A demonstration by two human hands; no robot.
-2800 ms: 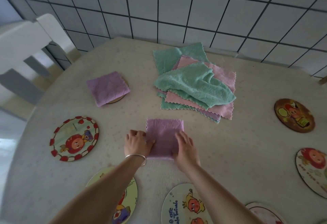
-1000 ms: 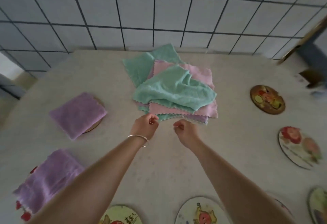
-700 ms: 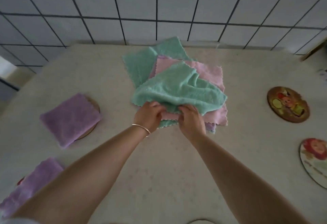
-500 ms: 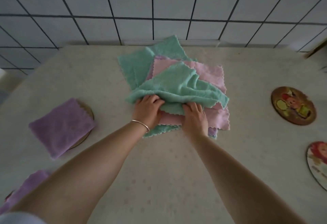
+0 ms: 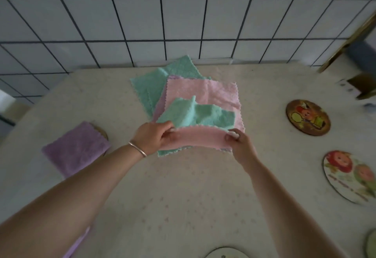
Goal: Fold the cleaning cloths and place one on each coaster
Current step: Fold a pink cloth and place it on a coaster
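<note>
Both hands work at the near edge of the pile of cloths [image 5: 184,92] in the middle of the tabletop [image 5: 183,192]. The left hand [image 5: 154,137] pinches the near-left corner of a pink cloth [image 5: 200,138] between thumb and fingers, and its knuckles touch the crumpled green cloth [image 5: 195,115] lying on top. The right hand [image 5: 240,145] has its grip pinched on the pink cloth's near-right corner — the fabric stretches taut between the two hands, its front edge raised off the pile. A bracelet [image 5: 138,149] circles the left wrist.

To the left, a folded purple cloth [image 5: 76,148] sits on a brown coaster [image 5: 101,133] (only its rim shows). Two bare coasters lie to the right: a dark round coaster [image 5: 308,117] and, nearer, a pale cartoon coaster [image 5: 352,176].
</note>
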